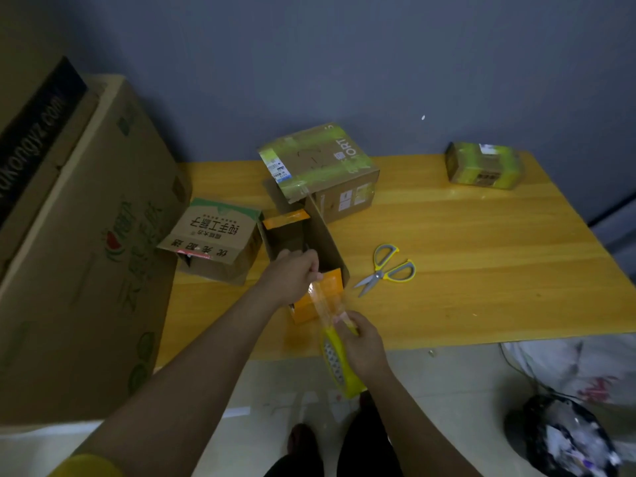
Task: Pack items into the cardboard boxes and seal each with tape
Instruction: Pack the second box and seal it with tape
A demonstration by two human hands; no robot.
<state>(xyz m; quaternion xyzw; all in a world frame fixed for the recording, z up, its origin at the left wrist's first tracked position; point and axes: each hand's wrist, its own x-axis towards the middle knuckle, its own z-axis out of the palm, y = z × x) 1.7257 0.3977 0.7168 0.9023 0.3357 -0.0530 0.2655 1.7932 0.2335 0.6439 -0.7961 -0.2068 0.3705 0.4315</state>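
Head view | yellow wooden table [481,256], grey wall [344,63] | left hand [292,277] pinches tape [323,301] | right hand [361,346] grips tape roll [339,370]

Open bench to the right, crowded to the left

The bench [481,256] lies bare across its right half, with only the scissors [387,268] near the middle and a small taped parcel [483,165] at the far right corner. On the left, a big carton [86,235] walls off the edge; a printed box [215,235], an open box [309,242] and a taped box [320,166] stand close together, leaving only narrow gaps between them.
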